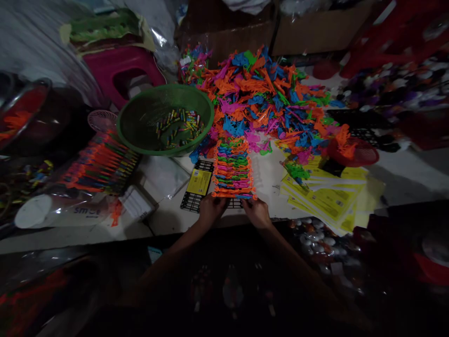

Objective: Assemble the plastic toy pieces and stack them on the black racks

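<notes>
A long row of thin plastic toy pieces [233, 164] in orange, green, blue and pink lies packed side by side on the white table. My left hand [211, 209] is closed at the near left corner of this row, fingertips partly hidden beneath it. At the near right corner, my right hand [257, 212] is closed in the same way, its fingers against the orange end piece. Part of a black plastic grid [235, 203] shows under the row between my hands. Beside it on the left lies another black grid with a yellow printed card [199, 182] on it.
Behind the row rises a big heap of loose plastic pieces [259, 89]. A green basket [122, 135] with small colourful cylinders stands left of it. Yellow printed sheets [326, 196] lie at right, near a red basket [368, 153]. Another packed row [98, 164] sits far left.
</notes>
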A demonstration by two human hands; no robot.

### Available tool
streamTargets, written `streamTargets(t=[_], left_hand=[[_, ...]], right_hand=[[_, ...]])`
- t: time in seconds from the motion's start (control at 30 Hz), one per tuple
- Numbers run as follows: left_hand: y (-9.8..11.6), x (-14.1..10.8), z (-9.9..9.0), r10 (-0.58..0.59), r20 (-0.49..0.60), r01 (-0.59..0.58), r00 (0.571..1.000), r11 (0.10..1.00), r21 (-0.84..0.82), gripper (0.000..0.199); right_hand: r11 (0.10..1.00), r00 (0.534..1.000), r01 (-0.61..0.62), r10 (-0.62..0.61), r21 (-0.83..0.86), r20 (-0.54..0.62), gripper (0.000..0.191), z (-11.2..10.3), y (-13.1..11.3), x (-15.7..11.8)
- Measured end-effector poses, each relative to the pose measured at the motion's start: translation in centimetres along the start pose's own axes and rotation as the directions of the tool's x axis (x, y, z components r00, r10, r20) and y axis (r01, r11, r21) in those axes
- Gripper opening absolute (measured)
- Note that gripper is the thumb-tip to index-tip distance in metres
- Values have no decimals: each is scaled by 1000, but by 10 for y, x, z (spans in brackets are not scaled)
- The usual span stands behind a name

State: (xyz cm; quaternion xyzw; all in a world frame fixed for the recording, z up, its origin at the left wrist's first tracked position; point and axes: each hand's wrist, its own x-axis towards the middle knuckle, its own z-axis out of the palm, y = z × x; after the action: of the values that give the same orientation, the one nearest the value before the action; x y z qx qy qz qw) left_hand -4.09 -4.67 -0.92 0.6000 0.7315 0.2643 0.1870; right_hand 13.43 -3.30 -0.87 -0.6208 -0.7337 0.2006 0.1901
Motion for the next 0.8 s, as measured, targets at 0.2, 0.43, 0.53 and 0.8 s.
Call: streamTargets(t=[0.2, 0.43, 0.53, 0.8], left_hand=[[-4, -3, -1, 80, 38, -80, 996, 997, 5, 32], [-6, -3, 5, 123, 80, -127, 989, 990, 55, 30], [-13, -2, 11, 93, 77, -99, 993, 991, 91, 34], [-15, 0, 11, 156, 14, -157, 988, 986, 55, 35]], right_hand=[[1000, 1000, 16, -16, 21, -25, 26, 2, 8, 0], [1000, 1000, -4, 4, 2, 4, 25, 9, -1, 5], [1000, 999, -30, 30, -2, 27, 27, 12, -3, 8], [994, 997, 29, -36, 107, 67, 21, -1, 2, 9]])
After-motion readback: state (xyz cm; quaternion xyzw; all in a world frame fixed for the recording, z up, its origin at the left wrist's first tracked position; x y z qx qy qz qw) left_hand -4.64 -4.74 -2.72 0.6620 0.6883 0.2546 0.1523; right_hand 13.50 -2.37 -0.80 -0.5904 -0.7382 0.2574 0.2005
